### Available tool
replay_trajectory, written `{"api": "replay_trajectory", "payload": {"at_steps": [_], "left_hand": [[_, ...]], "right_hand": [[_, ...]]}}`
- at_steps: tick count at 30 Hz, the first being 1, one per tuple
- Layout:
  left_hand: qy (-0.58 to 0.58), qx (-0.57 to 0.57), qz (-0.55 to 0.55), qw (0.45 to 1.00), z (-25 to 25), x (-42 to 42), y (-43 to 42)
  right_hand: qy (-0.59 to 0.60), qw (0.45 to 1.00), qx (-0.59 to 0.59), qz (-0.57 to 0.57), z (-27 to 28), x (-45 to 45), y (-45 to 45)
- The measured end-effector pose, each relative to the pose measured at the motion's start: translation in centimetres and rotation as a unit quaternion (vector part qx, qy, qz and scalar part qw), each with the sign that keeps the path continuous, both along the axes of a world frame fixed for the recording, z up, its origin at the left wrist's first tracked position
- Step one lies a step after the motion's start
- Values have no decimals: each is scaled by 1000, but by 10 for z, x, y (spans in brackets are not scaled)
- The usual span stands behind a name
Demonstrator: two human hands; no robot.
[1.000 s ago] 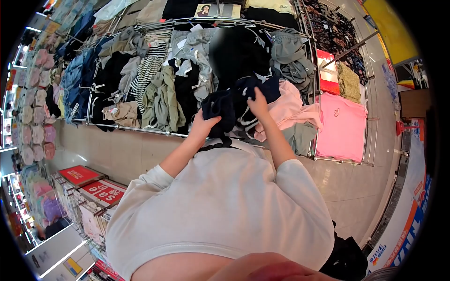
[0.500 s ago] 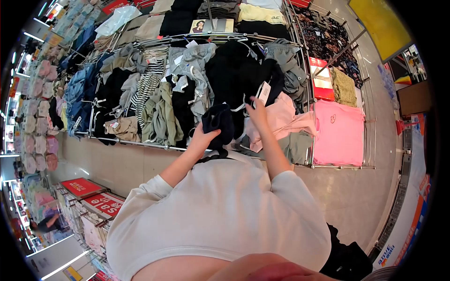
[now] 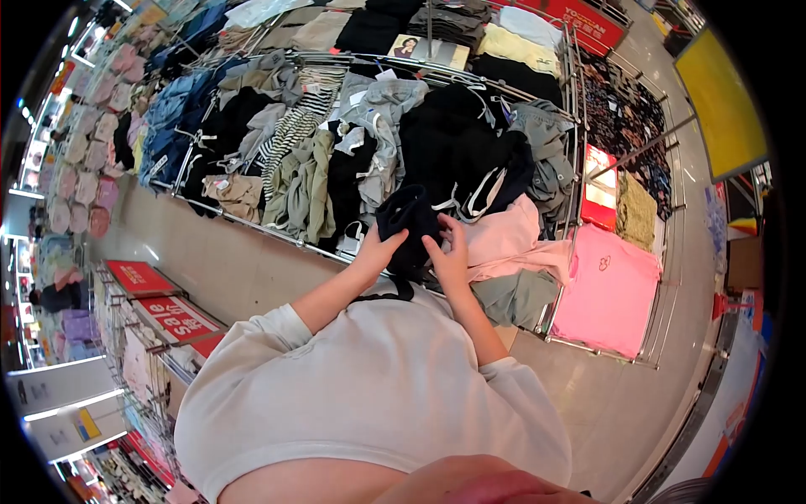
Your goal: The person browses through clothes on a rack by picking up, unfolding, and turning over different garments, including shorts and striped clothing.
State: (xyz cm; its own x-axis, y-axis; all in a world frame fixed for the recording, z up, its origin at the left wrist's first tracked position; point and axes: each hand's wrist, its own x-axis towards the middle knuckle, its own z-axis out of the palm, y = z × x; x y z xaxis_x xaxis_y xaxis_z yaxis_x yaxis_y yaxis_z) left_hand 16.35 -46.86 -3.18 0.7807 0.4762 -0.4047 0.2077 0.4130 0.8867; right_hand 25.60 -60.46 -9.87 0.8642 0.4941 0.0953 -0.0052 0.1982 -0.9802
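A dark navy garment (image 3: 408,220), bunched up in front of my chest, is held between both hands. My left hand (image 3: 378,254) grips its lower left side, thumb on top. My right hand (image 3: 452,254) has its thumb and fingers closed on the right edge. Which kind of garment it is, I cannot tell. Just beyond lie a heap of black clothes (image 3: 445,134) with white drawstrings and, to the right, a pale pink garment (image 3: 508,235). A grey-green garment (image 3: 516,296) sits below the pink one.
A metal-railed display bin (image 3: 269,231) holds several piles of clothes, including grey drawstring trousers (image 3: 382,113) and a striped garment (image 3: 294,126). Folded pink shirts (image 3: 606,294) occupy the right section. A red sale sign (image 3: 175,319) stands on a rack behind at left.
My right hand has let go of the white tag and drawn back to the navy garment, which both hands now hold. The view has turned, shifting the bin rightward.
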Motion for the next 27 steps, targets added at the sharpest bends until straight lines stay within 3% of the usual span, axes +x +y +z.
{"api": "replay_trajectory", "payload": {"at_steps": [2, 3, 4, 7, 11, 13, 17, 20, 27], "left_hand": [[-17, 2, 16, 1000, -3, 0, -4], [-32, 3, 24, 999, -5, -1, -6], [-32, 4, 34, 999, -7, -3, -7], [9, 18, 1, 1000, -13, -9, -15], [6, 66, -1, 998, -14, -22, -24], [-6, 33, -21, 999, -12, -31, -26], [59, 32, -10, 998, 11, -42, -28], [28, 21, 8, 999, 0, -48, -23], [20, -37, 0, 999, 1, -62, 0]], "right_hand": [[-132, 983, -118, -48, 31, -4, -6], [-144, 982, -126, -12, 40, -7, -5], [-180, 973, -137, 49, 28, -8, -2], [-200, 967, -145, 67, 7, -28, 11], [-131, 977, -126, 116, -10, -36, 20], [12, 987, -103, 123, -12, -41, 21], [56, 980, -59, 181, 9, -43, 24], [112, 972, -52, 202, 5, -44, 23], [180, 976, -33, 115, -1, -61, 35]]}}
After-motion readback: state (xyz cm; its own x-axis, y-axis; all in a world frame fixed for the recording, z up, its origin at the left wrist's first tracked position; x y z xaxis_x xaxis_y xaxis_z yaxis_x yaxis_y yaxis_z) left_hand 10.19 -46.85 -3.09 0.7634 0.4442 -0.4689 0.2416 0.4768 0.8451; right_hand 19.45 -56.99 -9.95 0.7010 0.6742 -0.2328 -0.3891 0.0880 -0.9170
